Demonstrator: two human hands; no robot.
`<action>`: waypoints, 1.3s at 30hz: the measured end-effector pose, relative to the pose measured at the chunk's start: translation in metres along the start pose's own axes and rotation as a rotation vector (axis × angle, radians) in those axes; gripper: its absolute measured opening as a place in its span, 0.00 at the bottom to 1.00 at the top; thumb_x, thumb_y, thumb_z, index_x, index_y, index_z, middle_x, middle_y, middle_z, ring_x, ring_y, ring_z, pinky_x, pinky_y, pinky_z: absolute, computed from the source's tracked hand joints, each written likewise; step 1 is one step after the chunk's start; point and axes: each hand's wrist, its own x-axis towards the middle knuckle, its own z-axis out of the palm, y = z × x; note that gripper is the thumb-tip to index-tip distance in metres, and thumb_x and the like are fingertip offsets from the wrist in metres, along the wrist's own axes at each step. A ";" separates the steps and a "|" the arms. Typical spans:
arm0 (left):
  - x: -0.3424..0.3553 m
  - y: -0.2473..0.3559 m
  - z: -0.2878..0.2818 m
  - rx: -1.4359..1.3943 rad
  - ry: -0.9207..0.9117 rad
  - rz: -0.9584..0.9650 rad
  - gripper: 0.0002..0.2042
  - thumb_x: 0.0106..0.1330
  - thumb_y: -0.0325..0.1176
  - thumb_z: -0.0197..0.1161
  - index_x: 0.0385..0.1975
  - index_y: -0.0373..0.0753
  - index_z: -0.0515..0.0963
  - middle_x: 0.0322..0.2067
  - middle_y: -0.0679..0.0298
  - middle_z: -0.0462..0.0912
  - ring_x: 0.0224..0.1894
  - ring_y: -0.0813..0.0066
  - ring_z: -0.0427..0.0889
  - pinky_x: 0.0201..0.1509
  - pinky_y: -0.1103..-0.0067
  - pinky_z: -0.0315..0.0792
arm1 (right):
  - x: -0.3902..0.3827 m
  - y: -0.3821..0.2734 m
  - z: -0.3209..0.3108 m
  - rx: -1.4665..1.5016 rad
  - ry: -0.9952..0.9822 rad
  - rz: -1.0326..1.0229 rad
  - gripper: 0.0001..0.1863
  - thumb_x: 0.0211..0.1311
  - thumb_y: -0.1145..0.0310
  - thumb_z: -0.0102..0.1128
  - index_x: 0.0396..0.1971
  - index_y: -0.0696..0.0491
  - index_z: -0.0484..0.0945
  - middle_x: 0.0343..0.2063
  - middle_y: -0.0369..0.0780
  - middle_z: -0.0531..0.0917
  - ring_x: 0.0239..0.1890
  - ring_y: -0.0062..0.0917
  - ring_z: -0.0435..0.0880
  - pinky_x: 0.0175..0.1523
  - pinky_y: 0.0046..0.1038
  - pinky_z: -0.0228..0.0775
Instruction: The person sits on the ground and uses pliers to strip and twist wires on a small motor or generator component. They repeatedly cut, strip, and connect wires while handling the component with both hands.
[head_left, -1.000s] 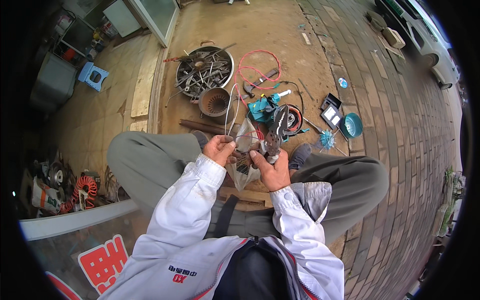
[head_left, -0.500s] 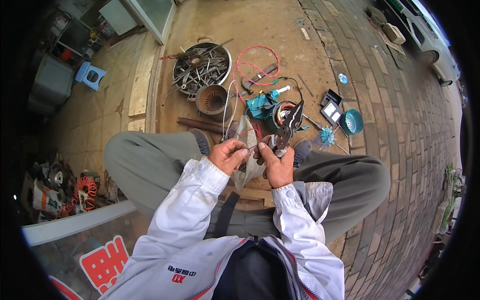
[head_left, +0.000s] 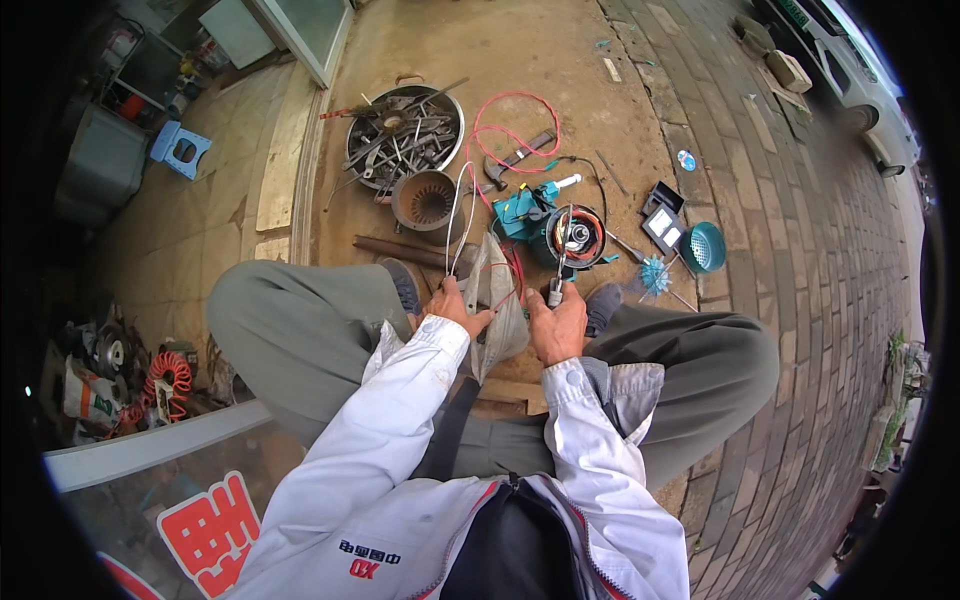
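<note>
My left hand point(head_left: 458, 309) is beside a pale cloth-like bag point(head_left: 497, 330). Its fingertips are at the lower end of the white wires point(head_left: 462, 225), with the thumb apart from them. A grip on the wires cannot be made out. My right hand point(head_left: 560, 328) is closed round wire-stripping pliers point(head_left: 556, 292), turned edge-on and pointing away from me. Just past them stands an open motor point(head_left: 578, 236) with copper windings, joined to a teal housing point(head_left: 520, 212). Red wires point(head_left: 517, 275) run down near the bag between my hands.
A metal pan point(head_left: 453, 110) of tools stands far left, with a slotted metal cylinder point(head_left: 428, 200) before it. A hammer point(head_left: 520, 152) lies beyond the motor. To the right are a black case point(head_left: 662, 222), a teal round cover point(head_left: 704, 246) and a teal fan point(head_left: 655, 274).
My hands have moved apart, the left one toward the white wires. The pliers in my right hand have turned from broadside to edge-on, uncovering the motor.
</note>
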 end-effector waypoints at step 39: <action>0.020 -0.161 -0.332 -1.155 0.398 0.062 0.08 0.67 0.27 0.59 0.44 0.43 0.79 0.22 0.70 0.78 0.09 0.84 0.59 0.10 0.84 0.50 | -0.021 -0.070 -0.157 1.059 0.472 -0.224 0.09 0.63 0.73 0.59 0.39 0.61 0.75 0.29 0.43 0.83 0.28 0.27 0.83 0.34 0.28 0.74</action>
